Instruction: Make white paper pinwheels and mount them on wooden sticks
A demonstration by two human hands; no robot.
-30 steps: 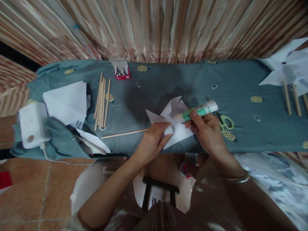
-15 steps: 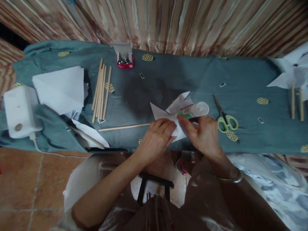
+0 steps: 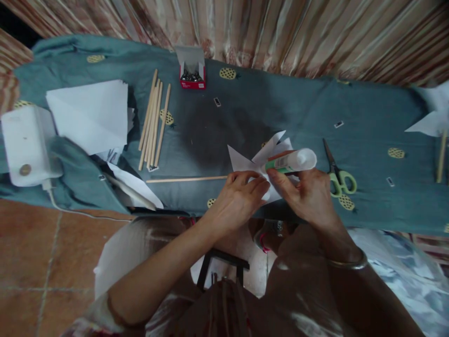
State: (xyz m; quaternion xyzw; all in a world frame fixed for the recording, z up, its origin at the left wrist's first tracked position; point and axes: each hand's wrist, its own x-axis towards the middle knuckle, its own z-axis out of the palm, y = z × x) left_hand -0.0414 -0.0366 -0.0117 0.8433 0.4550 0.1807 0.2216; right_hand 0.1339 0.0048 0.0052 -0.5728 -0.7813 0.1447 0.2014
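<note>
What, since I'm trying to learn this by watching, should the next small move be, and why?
I'd say a light dab of the glue stick on the middle of the cut paper: the right hand holds the glue stick tilted, its lower end at that spot, and the left hand rests on the cut paper beside it. Whether the tip touches is hidden.

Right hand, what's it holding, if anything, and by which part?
The right hand holds a glue stick around its green-labelled part, leaving the white end free.
</note>
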